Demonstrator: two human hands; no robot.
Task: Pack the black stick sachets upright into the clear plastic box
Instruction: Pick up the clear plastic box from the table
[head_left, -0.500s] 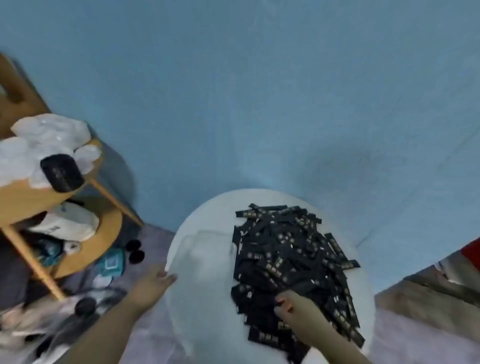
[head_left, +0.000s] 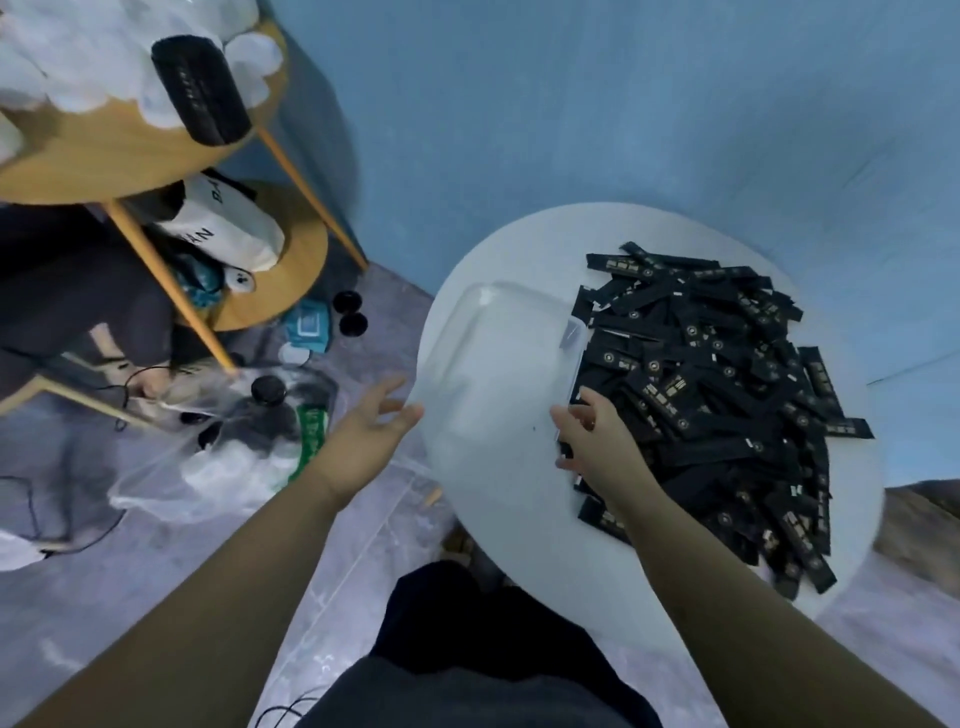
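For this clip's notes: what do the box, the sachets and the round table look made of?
The box looks like clear, slightly frosted plastic: the table shows through it. The sachets seem matte black film or foil with gold print. The table top is smooth, white, plastic or painted; cannot tell.

Home room: cluttered wooden table (head_left: 104, 156), blue wall (head_left: 571, 104).

One clear box (head_left: 493, 353), dozens of sachets (head_left: 717, 395), two hands (head_left: 371, 434) (head_left: 597, 441)
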